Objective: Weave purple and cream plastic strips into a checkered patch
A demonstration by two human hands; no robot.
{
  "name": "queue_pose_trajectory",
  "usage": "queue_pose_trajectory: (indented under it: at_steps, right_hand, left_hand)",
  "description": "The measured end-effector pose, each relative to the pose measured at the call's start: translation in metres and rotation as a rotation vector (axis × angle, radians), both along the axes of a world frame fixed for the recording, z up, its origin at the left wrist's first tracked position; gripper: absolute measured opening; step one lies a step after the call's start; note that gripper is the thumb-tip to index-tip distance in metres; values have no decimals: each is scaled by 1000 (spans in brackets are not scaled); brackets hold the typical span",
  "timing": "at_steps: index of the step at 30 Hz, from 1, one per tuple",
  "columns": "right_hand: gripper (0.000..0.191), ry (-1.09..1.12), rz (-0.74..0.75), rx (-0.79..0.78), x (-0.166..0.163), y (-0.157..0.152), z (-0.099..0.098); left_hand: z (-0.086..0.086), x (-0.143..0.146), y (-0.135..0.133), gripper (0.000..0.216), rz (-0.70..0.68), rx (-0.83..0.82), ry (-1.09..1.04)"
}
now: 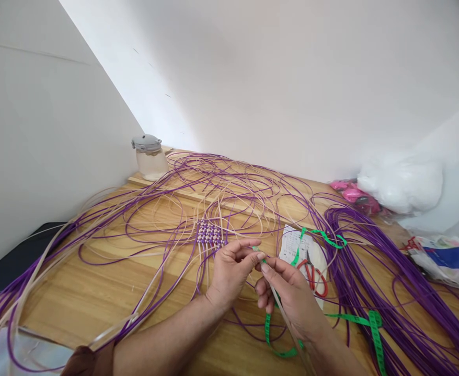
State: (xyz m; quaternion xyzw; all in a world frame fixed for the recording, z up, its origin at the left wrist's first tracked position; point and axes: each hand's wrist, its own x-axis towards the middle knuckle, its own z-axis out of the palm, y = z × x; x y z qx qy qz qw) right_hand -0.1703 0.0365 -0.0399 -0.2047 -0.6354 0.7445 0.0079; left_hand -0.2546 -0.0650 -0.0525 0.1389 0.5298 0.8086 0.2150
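Note:
My left hand point(231, 269) is closed in a pinch, thumb against fingers, on the end of a green tape measure point(376, 339). Close beside it, my right hand point(292, 292) pinches a cream strip point(284, 313) that runs back down past the wrist. A bit of the green tape also shows at my right fingertips, and more of it loops below that hand. Just beyond my left hand lies a small woven piece point(209, 233) of purple and cream knots, with long strands spreading out from its edges. Fingers hide exactly how tape and strip meet.
Red-handled scissors point(311, 279) rest on a paper sheet point(292, 240) right of my hands. A thick bundle of purple strands point(347, 250) covers the right side. A grey-lidded jar point(151, 159) stands at the back left; plastic bags point(402, 183) sit at the right.

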Motion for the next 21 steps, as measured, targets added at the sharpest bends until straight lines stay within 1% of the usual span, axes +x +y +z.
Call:
queue_pose_trajectory:
  at_steps: [4,7,11,14,18,21]
  right_hand:
    - [49,-19,-4,-9,0,-1,0]
    - [52,-20,-3,-12,0,-2,0]
    - [43,37,-33,-32,-1,-1,0]
    - [38,76,-59,-49,-3,0,0]
    - [38,25,-62,-64,-2,-1,4]
    - [36,21,-70,-41,-2,-2,7]
  left_hand:
    - [1,1,0,33,20,21,16]
    - [2,1,0,27,29,15,19]
    - [3,2,0,25,33,-3,-21]
    - [3,3,-1,26,11,-9,-49]
    - [0,3,-1,25,19,-6,-29]
    - [-1,4,0,25,27,2,-14]
